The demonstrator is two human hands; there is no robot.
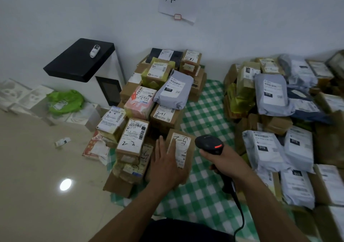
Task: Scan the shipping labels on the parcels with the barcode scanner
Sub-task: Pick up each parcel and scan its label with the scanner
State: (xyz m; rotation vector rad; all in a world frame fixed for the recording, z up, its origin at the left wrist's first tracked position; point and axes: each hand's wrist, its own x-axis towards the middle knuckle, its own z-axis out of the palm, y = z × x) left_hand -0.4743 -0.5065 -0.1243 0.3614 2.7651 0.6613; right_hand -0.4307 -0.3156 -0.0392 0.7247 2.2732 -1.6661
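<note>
Left hand lies flat, fingers straight, on a brown cardboard parcel bearing a white paper label; right hand grips the black plastic barcode scanner just beside it; green checked cloth beneath; stacked cartons left, soft grey mailers right

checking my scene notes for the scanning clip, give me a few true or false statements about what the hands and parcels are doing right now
1. The right hand grips the barcode scanner. True.
2. The left hand holds a grey mailer bag. False: it rests flat on a brown box with a handwritten label.
3. A green and white checked cloth lies under the parcels. True.
4. The scanner is cordless. False: a black cable runs from its handle.
</note>
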